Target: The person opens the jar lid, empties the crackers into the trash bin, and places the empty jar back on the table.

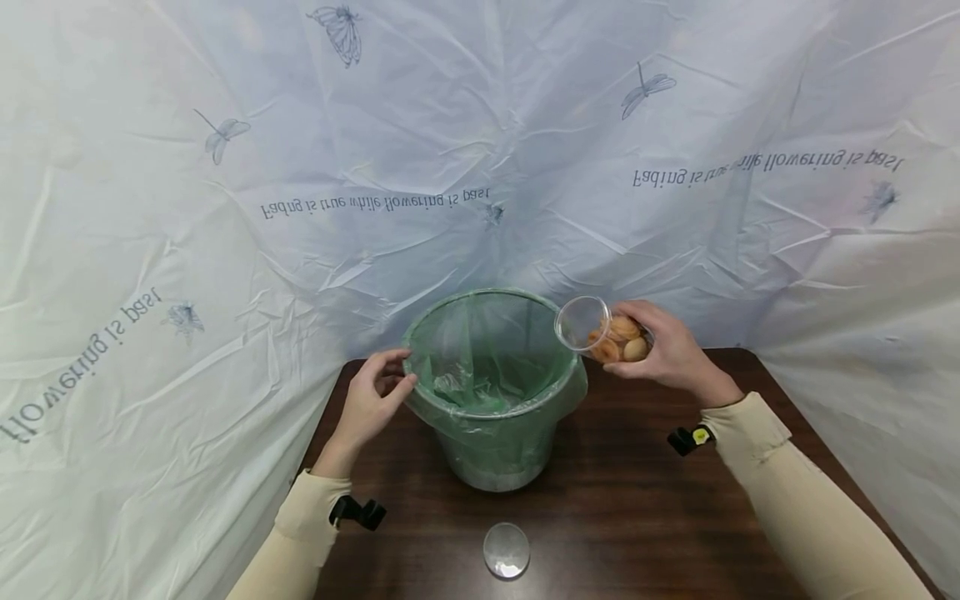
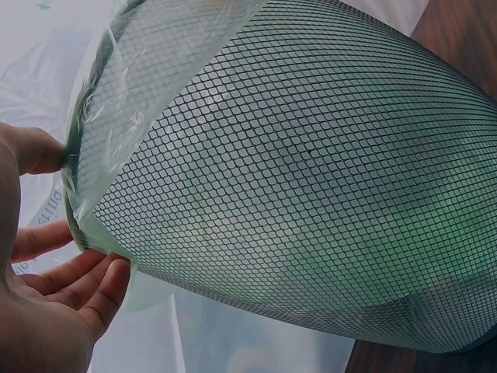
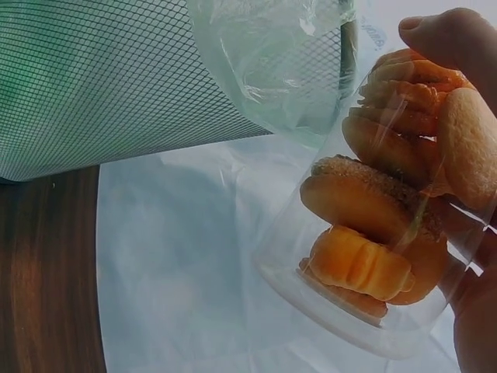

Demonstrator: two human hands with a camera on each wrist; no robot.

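Note:
A mesh trash bin (image 1: 498,467), lined with a thin green plastic bag (image 1: 487,429) folded over its rim, stands upright on the table. At the rim's left side, my left hand (image 1: 372,396) holds on with thumb and fingers, seen closer in the left wrist view. My right hand (image 1: 663,346) grips a clear plastic cup (image 1: 581,323), tilted with its mouth toward the bin, at the right edge of the rim. Inside the cup lie several small cookies and pastry-like pieces (image 3: 361,264), golden brown.
A clear round lid (image 1: 507,551) lies on the dark wooden table (image 1: 630,508) in front of the bin. White printed sheeting (image 1: 450,125) hangs behind the table and along both sides. A black strap mount (image 1: 360,512) sits on each wrist.

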